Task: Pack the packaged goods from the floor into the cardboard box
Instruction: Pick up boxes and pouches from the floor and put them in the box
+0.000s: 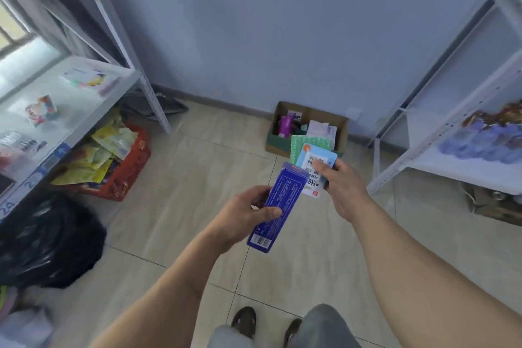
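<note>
1. Nearest the camera, at 6 o'clock, two dark shoes [262, 325] and grey trouser legs [324, 328] stand on the beige tiled floor [175, 206]
2. The left hand [245, 217] is closed around a long dark blue cardboard box with a barcode [278, 206], thumb across its face, holding it tilted with the barcode end down
3. The right hand [339, 181] pinches a fan of flat packets: a light blue and white printed packet [313, 164] in front and a green speckled packet [302, 141] behind it; their lower edges touch the top of the blue box
4. At 12 o'clock, against the pale blue wall [282, 22], the open brown cardboard box [339, 121] sits on the floor, already holding a purple item [286, 124] and a white packet [320, 127]
5. At 9 o'clock a red crate [132, 172] of yellow packets [101, 155] sits under a white metal shelf [84, 110]; a black plastic bag [48, 243] lies at 8 o'clock
6. At 3 o'clock a second white metal rack [440, 127] carries blue-purple packs [485, 141]
</note>
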